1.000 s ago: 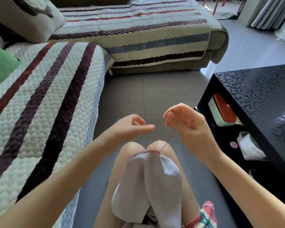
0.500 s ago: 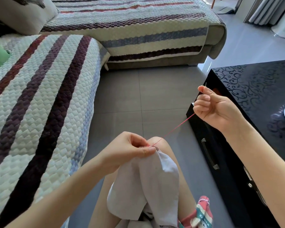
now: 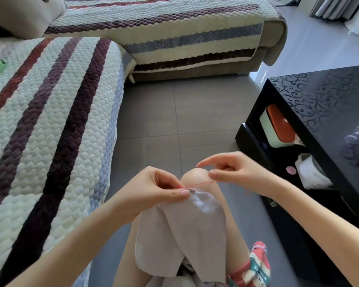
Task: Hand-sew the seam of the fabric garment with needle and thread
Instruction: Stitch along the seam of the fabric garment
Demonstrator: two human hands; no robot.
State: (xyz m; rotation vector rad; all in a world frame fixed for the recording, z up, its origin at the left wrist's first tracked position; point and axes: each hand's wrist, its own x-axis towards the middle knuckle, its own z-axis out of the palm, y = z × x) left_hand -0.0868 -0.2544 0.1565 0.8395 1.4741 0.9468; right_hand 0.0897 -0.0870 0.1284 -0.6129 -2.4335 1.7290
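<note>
A pale grey fabric garment (image 3: 187, 235) drapes over my knees. My left hand (image 3: 153, 193) pinches its top seam edge (image 3: 192, 190) between thumb and fingers. A red thread (image 3: 199, 183) runs nearly level from the seam to the underside of my right hand (image 3: 236, 172), which hovers just right of the knee and holds the thread with its forefinger stretched out. The needle does not show.
A sofa with a striped quilted cover (image 3: 50, 131) fills the left and back. A glossy black coffee table (image 3: 319, 112) stands at the right, its shelf holding a red-lidded box (image 3: 278, 125) and a white roll (image 3: 313, 172). A red-green patterned cloth (image 3: 257, 264) lies by my right leg.
My left hand dropped from mid-air and took hold of the seam. My right hand drew the thread out to the upper right, then came back down close to the seam.
</note>
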